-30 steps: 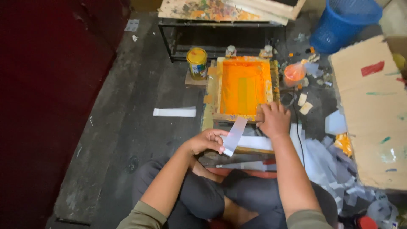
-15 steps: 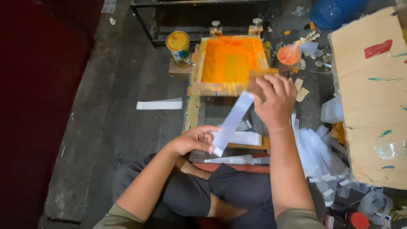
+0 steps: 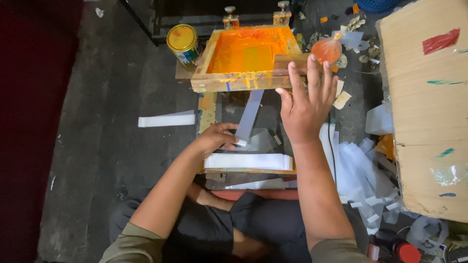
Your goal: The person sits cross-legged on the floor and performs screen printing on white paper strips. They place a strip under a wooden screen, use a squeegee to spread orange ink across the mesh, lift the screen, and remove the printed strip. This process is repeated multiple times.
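A wooden screen-printing frame (image 3: 204, 83) filled with orange ink stands raised in front of me. My right hand (image 3: 304, 104) has its fingers spread against the frame's front right corner, beside a wooden squeegee (image 3: 288, 63). My left hand (image 3: 216, 138) pinches the lower end of a pale plastic strip (image 3: 249, 116) that reaches up under the frame. A neat stack of white strips (image 3: 246, 161) lies just below that hand, on the print board.
A yellow-lidded ink tin (image 3: 182, 43) stands left of the frame. One loose strip (image 3: 166, 120) lies on the floor at left. Right of me lie a heap of plastic strips (image 3: 360, 168), a paint-marked cardboard sheet (image 3: 426, 107) and an orange ink bag (image 3: 325, 49).
The frame, flat a second ago, is now tilted up under my right hand. The strip in my left hand has moved forward, under the frame. The camera has tipped downward.
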